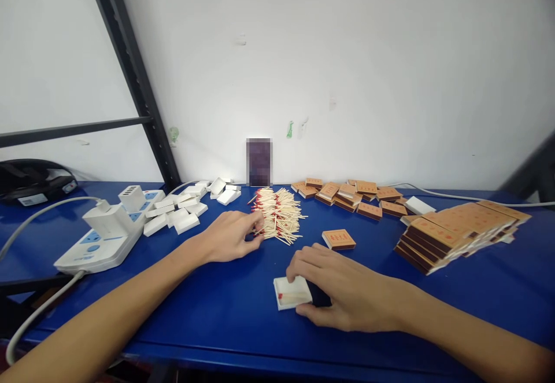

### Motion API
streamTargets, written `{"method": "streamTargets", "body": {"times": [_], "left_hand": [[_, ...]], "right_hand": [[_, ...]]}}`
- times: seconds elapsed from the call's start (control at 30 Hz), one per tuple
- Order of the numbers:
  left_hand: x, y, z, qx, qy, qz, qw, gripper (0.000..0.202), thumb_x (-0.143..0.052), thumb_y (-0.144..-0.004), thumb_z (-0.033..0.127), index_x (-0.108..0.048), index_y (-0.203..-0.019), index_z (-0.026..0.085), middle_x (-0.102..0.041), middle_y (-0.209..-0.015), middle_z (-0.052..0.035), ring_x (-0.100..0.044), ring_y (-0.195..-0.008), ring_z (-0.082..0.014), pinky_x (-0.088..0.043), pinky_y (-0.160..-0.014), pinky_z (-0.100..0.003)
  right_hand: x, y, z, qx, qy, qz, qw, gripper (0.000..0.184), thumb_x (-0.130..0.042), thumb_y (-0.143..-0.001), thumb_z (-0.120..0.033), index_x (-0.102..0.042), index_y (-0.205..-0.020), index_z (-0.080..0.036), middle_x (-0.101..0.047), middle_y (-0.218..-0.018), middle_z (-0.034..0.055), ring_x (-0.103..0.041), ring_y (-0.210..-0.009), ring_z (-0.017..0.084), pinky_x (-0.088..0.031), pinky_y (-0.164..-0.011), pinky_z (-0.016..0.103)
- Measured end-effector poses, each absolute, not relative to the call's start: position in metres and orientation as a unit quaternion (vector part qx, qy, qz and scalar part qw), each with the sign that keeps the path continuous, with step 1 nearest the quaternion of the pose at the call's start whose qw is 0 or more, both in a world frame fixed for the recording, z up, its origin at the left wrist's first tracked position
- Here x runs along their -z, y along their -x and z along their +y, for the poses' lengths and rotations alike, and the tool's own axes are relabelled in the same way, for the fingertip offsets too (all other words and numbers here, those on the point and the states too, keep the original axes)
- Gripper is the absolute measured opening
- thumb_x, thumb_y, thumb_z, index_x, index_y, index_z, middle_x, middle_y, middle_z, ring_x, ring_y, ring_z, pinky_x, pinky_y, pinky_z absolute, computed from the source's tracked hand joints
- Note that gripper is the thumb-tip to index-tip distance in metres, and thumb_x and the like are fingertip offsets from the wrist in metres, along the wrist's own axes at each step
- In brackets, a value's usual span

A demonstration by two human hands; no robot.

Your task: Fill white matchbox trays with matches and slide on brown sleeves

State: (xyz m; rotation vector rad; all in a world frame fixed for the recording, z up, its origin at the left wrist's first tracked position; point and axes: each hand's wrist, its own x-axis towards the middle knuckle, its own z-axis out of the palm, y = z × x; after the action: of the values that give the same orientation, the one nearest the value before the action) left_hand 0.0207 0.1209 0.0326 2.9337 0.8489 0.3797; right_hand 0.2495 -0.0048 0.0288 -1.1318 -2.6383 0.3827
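A heap of matches (280, 212) with red heads lies near the back middle of the blue table. My left hand (232, 235) is at its left edge, thumb and fingers curled around a few match heads; the fingertips are partly hidden. Closer to me, a white matchbox tray (284, 287) lies flat with a few matches inside, their red heads to the left. My right hand (342, 287) grips this tray from the right, index finger at its far edge and thumb at its near right corner. Just beyond that hand rests an orange matchbox sleeve (339, 238).
White trays (184, 206) lie piled at the back left, beside a power strip (104, 250) with plugs and cables. Orange sleeves (347, 192) are scattered at the back right. A stack of matchboxes (455, 229) stands at right. A dark pixelated rectangle (259, 162) is against the wall.
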Motion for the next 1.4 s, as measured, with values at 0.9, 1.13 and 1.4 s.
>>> {"method": "streamTargets", "body": {"times": [0.9,1.13,1.4], "left_hand": [[-0.036,-0.029,0.101,-0.026,-0.961,0.244,0.128,0.011,-0.052,-0.088,0.024,-0.060,-0.082,0.020,-0.052,-0.057,0.0046,-0.045,-0.052,-0.0115,-0.029,-0.054,-0.026],[-0.053,-0.027,0.090,-0.061,-0.952,0.236,0.184,0.014,-0.046,-0.091,0.026,-0.058,-0.086,0.018,-0.043,-0.052,0.0074,-0.038,-0.046,-0.0094,-0.028,-0.050,-0.024],[-0.052,-0.038,0.071,-0.077,-0.953,0.216,0.196,0.015,-0.049,-0.090,0.025,-0.062,-0.085,0.018,-0.044,-0.048,0.0082,-0.038,-0.043,-0.0079,-0.029,-0.050,-0.023]], "right_hand": [[-0.002,-0.249,0.041,-0.052,0.509,-0.843,0.167,0.020,-0.047,-0.098,-0.024,-0.065,-0.097,-0.017,-0.068,-0.092,0.0073,-0.060,-0.084,0.020,-0.043,-0.076,0.032],[0.000,-0.249,0.044,-0.053,0.524,-0.832,0.175,0.015,-0.046,-0.094,-0.018,-0.058,-0.086,-0.016,-0.062,-0.079,0.0039,-0.053,-0.067,0.015,-0.038,-0.063,0.028],[-0.004,-0.260,0.035,-0.045,0.524,-0.838,0.144,0.017,-0.044,-0.096,-0.023,-0.058,-0.090,-0.017,-0.064,-0.082,0.0041,-0.056,-0.068,0.016,-0.037,-0.063,0.028]]}}
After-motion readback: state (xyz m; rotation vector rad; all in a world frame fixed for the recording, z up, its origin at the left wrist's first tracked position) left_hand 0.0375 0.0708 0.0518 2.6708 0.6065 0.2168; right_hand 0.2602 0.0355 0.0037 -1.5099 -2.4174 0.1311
